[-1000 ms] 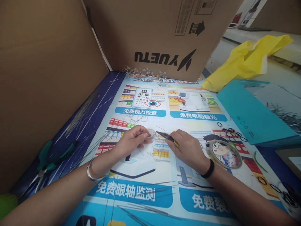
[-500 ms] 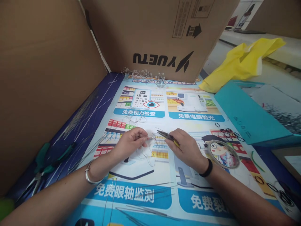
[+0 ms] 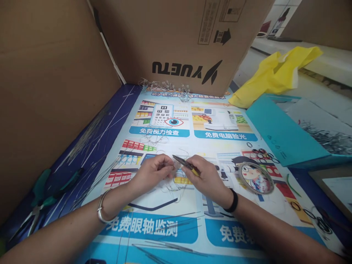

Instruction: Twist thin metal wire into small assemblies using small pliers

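My left hand [image 3: 156, 170] is closed in a pinch on a thin wire piece [image 3: 177, 185], whose loops hang below and to the right of the fingertips. Wrapped in my right hand [image 3: 206, 176] are pliers [image 3: 183, 161] with dark jaws and a yellow-and-black handle. Their tip points up and left, close to my left fingertips. A fine wire curves just above the jaws; whether the jaws hold it is too small to tell. Both hands are over a printed poster sheet [image 3: 158, 227].
Green-handled pliers [image 3: 41, 200] and loose wires [image 3: 88, 135] lie left. Cardboard [image 3: 170, 40] stands behind, with wire pieces [image 3: 184, 93] at its foot. Rightward are a tape roll [image 3: 271, 183], black rings [image 3: 261, 156], a teal box [image 3: 280, 135] and a yellow bag [image 3: 264, 80].
The pliers in my right hand have moved left, nearer my left fingertips. The whole view has shifted slightly, and my left hand keeps its pinch on the wire piece.
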Motion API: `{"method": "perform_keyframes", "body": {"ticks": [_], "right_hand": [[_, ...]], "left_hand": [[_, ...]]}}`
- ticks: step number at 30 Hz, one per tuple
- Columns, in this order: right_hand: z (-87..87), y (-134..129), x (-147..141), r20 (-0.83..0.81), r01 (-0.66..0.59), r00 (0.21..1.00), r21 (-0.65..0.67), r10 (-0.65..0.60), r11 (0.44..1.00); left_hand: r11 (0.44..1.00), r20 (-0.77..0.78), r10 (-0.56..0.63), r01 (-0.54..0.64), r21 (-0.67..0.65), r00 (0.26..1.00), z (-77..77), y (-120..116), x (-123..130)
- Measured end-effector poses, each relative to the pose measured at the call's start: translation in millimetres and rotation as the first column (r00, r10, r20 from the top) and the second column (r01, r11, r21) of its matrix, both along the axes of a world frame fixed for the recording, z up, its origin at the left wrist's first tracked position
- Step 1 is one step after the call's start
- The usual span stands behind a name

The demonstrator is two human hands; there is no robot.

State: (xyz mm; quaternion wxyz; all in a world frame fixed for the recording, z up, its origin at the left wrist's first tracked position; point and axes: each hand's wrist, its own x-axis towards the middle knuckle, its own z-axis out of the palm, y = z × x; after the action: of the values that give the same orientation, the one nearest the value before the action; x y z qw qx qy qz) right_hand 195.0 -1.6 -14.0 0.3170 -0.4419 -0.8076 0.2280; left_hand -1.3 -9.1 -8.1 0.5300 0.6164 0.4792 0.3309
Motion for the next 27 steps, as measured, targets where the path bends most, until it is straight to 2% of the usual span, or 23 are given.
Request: {"method": "perform_keyframes", "body": {"ticks": [6, 13, 18, 27], "right_hand": [[0.8, -0.8, -0.4, 0.039, -0.025, 0.999, -0.037, 0.027, 0.999], [-0.2, -2.9, -5.8, 0.091, -0.088, 0.992, -0.001, 0.087, 0.996], [-4.5, -5.0, -6.1, 0.082, -0.113, 0.991, 0.085, 0.106, 0.990], [-5.6, -6.5, -9.1, 0.154, -0.169, 0.978, 0.203, 0.139, 0.965]], "left_hand": [[0.980, -0.140, -0.001, 0.029, 0.197, 0.990, 4.7, -6.1, 2.1], [0.936, -0.145, 0.079, -0.024, 0.350, 0.986, 3.8, -7.6, 4.0], [0.923, -0.148, 0.109, -0.045, 0.382, 0.983, 3.0, -8.2, 4.0], [0.938, -0.166, 0.116, -0.053, 0.343, 0.979, 3.5, -8.7, 6.0]]}}
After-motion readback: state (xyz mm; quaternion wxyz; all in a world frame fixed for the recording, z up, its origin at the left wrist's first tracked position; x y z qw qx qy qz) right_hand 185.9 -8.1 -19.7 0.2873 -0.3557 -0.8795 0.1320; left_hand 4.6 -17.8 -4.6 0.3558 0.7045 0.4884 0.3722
